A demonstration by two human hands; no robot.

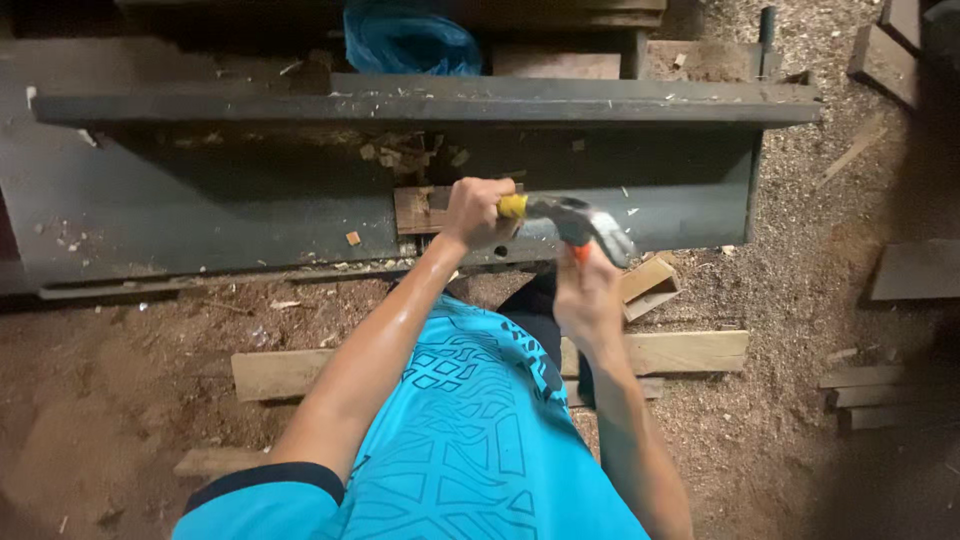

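Note:
My left hand (478, 212) is closed around the yellow grip of a hammer (572, 220). The hammer's metal head points right and down. It hangs in front of a grey metal machine body (200, 200). Just below the head, my right hand (585, 295) grips a small tool with an orange end (581, 251); most of that tool is hidden in my fist. A brown wooden block (418, 208) sits against the machine, right beside my left hand.
A grey ledge (420, 102) runs along the machine's top, with a blue plastic bag (410, 40) behind it. Wood chips lie in the recess. Planks (690, 350) and offcuts (648, 282) rest on the sawdust-covered ground; more boards lie at right (915, 270).

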